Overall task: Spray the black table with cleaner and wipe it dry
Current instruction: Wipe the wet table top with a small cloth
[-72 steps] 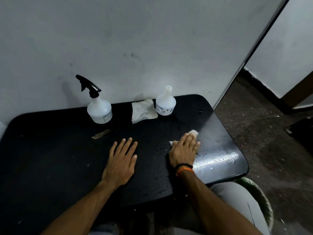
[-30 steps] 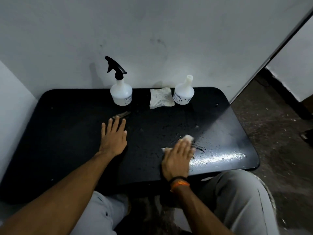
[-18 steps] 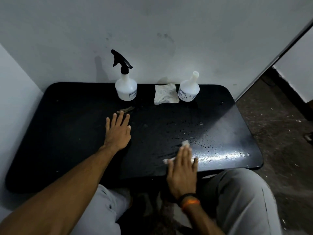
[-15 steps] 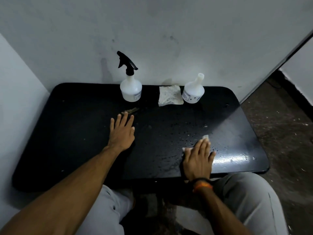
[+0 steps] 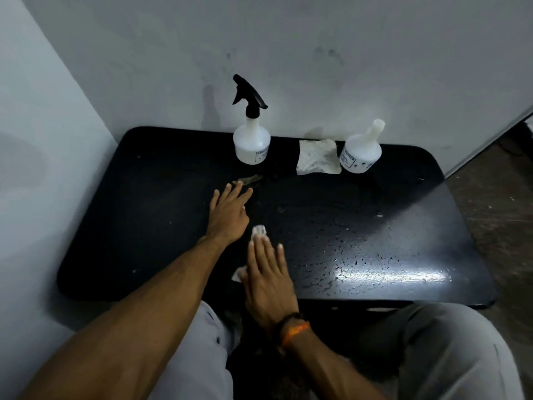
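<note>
The black table (image 5: 144,226) fills the middle of the head view, with wet droplets shining on its right half. My right hand (image 5: 268,281) lies flat near the front edge, pressing a white wipe (image 5: 258,230) onto the surface; the wipe pokes out past my fingertips and by my thumb. My left hand (image 5: 229,215) rests flat and open on the table just left of it, holding nothing. A white spray bottle (image 5: 251,145) with a black trigger stands at the back against the wall.
A second white bottle (image 5: 360,154) with a plain nozzle stands at the back right, a crumpled white cloth (image 5: 317,157) between the two bottles. A small brown scrap (image 5: 249,179) lies beyond my left fingertips. Walls close the back and left; floor lies to the right.
My right hand has slid the wipe leftward from the wet right side to beside my left hand. The left hand stayed flat in place.
</note>
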`<state>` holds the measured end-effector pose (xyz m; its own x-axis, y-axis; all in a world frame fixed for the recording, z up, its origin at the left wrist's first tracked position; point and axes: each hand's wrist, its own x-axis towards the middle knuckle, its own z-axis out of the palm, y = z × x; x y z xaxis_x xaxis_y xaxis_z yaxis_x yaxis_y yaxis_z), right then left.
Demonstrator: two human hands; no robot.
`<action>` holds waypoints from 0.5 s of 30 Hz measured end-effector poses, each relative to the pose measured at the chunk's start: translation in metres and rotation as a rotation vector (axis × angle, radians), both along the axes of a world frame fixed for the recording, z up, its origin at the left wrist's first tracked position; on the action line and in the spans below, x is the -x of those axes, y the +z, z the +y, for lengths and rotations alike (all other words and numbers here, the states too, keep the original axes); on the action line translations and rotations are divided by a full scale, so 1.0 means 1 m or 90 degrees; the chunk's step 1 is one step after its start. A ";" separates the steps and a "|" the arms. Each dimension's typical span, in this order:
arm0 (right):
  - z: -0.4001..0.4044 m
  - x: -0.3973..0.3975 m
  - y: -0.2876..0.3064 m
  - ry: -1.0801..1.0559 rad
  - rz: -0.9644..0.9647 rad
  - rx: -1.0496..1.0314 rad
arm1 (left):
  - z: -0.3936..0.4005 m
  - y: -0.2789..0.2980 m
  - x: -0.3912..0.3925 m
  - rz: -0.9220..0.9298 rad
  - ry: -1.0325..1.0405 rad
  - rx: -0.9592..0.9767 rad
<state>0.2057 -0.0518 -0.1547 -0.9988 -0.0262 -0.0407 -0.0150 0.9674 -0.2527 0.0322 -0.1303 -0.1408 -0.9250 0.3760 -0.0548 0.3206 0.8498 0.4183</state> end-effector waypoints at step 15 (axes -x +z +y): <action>0.040 0.100 0.009 -0.204 -0.065 -0.033 | -0.006 0.001 0.001 -0.033 -0.022 -0.059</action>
